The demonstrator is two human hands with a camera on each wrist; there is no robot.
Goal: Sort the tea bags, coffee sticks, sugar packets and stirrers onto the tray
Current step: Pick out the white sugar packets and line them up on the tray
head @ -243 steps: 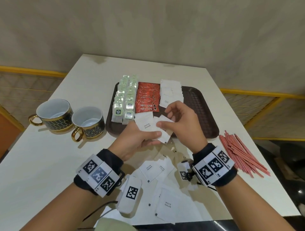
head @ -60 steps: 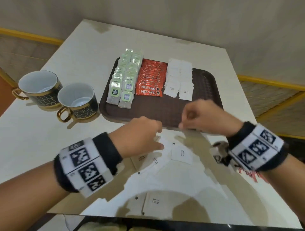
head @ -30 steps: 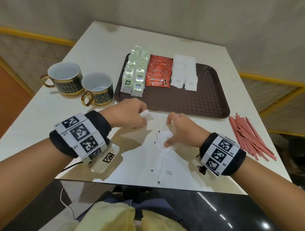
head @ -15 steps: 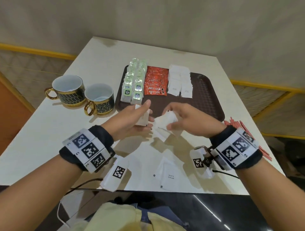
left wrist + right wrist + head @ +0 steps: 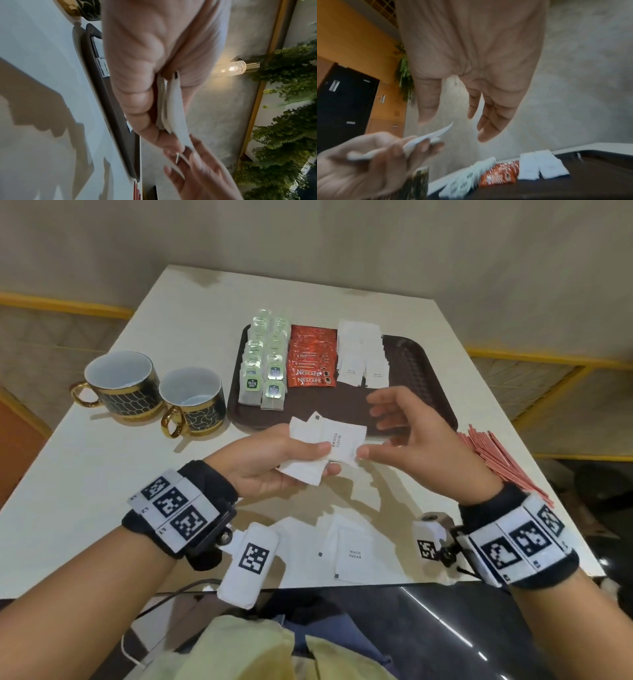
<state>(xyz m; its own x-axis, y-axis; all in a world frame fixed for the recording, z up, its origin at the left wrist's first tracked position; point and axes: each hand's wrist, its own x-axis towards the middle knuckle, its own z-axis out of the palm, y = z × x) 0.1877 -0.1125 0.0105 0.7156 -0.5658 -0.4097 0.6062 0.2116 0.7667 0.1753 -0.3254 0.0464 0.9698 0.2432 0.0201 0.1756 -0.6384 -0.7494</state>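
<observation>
So the table (image 5: pixel 102 474) is the big backdrop, and the brown tray (image 5: pixel 424 392) sits just beyond both sets of fingertips, already lined with tea bags (image 5: pixel 263 364), red coffee sticks (image 5: pixel 311 361) and two rows of white sugar (image 5: pixel 359 354), so I'd say we're mid sugar-collecting. The stirrers (image 5: pixel 493 453) lie on the table out past the right hand's little-finger side, not on the tray yet. A few loose packets (image 5: pixel 349 553) lie on the table below the wrists. The left hand (image 5: pixel 270 463) has thumb on top and fingers curled under a small fan of sugar packets (image 5: pixel 329 440). The right hand (image 5: pixel 414 433) is spread and loose, thumb tip right at the fan's edge, holding nothing as far as I can see. Next up, probably: square the fan, lay it past the fingertips beside the sugar rows, then scoop up the leftovers.
</observation>
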